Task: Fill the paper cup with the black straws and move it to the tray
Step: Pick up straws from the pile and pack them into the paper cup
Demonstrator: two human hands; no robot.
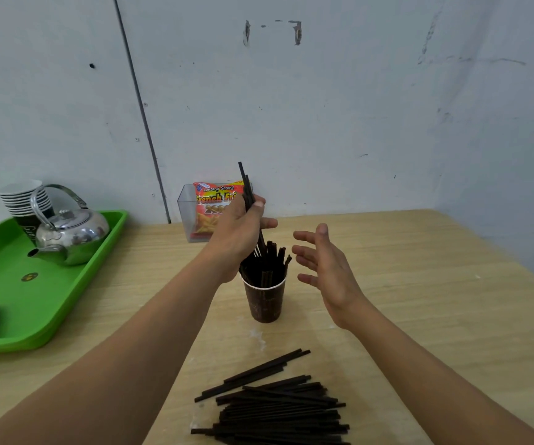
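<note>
Black straws (248, 191) gripped as a small bundle in the left hand (243, 226) just above the dark paper cup (265, 300), standing part-filled on the wooden table (419, 284), right hand (323, 264) open beside it, fingers spread, holding nothing, loose straws (278, 409) heaped nearer, green tray (66, 284) well off left.

The bottom edge is cutting off the black straw pile (278, 412); the left hand (240, 232) is covering part of the French fries packet (209, 203)'s lettering.

Black straws (278, 409), brown cup (265, 303), green tray (66, 293)
</note>
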